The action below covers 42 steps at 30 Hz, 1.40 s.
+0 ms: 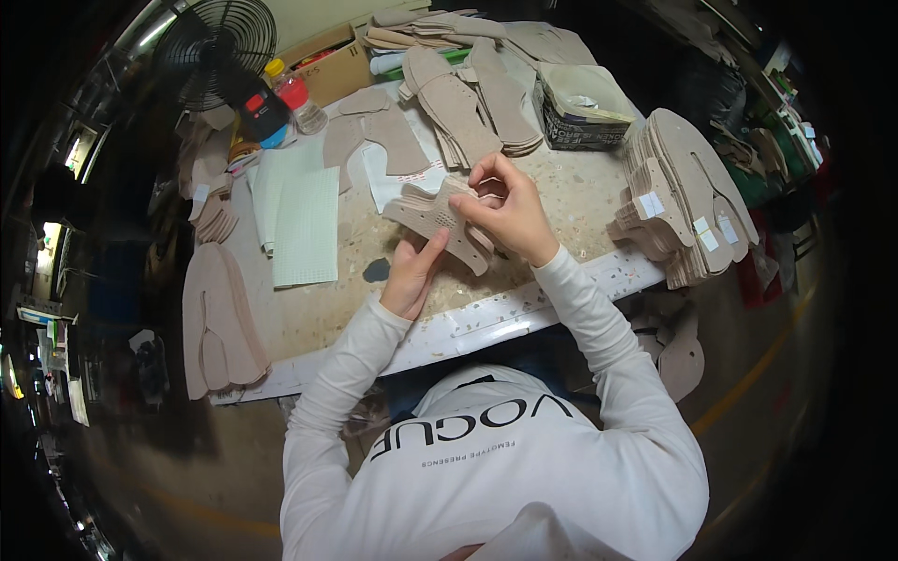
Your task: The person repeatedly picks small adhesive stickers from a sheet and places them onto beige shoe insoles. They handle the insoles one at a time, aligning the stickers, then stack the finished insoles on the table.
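Note:
Over the near middle of the table, a small bundle of beige shoe upper pieces (440,221) with rows of punched holes is held tilted. My left hand (412,279) grips it from below, thumb on top and fingers hidden underneath. My right hand (510,204) is closed at the bundle's upper right edge, thumb against the pieces and index finger curled; whether it has one layer or several cannot be made out. Just beyond lie flat beige cut pieces (397,140) and a white sheet with red marks (388,187).
Stacks of cut pieces stand at the right (706,178), far middle (444,103) and near left (217,323). Pale green grid sheets (307,229) lie left. Behind are a bottle (309,117), a cardboard box (335,70), a fan (217,42) and a dark-and-cream container (585,131). The white table edge (449,338) runs before me.

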Available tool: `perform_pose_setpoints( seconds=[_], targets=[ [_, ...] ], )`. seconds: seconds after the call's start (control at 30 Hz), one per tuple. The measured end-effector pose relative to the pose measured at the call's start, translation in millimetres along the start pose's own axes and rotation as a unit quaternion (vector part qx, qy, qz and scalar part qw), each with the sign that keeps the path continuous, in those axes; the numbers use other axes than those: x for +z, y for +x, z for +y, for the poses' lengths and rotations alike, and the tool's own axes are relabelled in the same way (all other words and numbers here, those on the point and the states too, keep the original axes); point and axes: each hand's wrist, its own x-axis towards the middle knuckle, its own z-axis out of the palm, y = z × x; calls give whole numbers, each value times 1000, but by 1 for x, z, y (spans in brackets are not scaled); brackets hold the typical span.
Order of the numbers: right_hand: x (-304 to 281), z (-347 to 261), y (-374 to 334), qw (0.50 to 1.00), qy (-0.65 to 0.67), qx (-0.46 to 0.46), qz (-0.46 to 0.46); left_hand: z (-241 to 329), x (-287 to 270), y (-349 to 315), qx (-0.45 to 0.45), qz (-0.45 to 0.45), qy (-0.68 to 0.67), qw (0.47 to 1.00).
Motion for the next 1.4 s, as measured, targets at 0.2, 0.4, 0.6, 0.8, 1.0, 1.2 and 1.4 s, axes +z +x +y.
perform_pose_setpoints(
  seconds=[0.2,0.4,0.6,0.8,1.0,1.2,1.4],
  targets=[
    [9,7,-15,990,132,-52,-28,18,-7,-7,242,45,203,948],
    [2,40,-23,972,-179,-117,-95,17,-22,-4,247,16,500,830],
    [21,63,-37,972,-177,-103,-119,-7,-16,-4,297,22,612,732],
    [14,52,-40,965,-200,-56,-158,4,-22,-8,218,-41,572,789],
    [9,40,-45,982,-28,66,-173,30,-37,-44,84,40,402,911],
    [12,24,-39,955,-161,53,-241,122,-121,-70,56,218,193,955],
    [30,16,-18,913,-212,-30,-347,200,-176,-104,120,299,75,944]
  ],
)
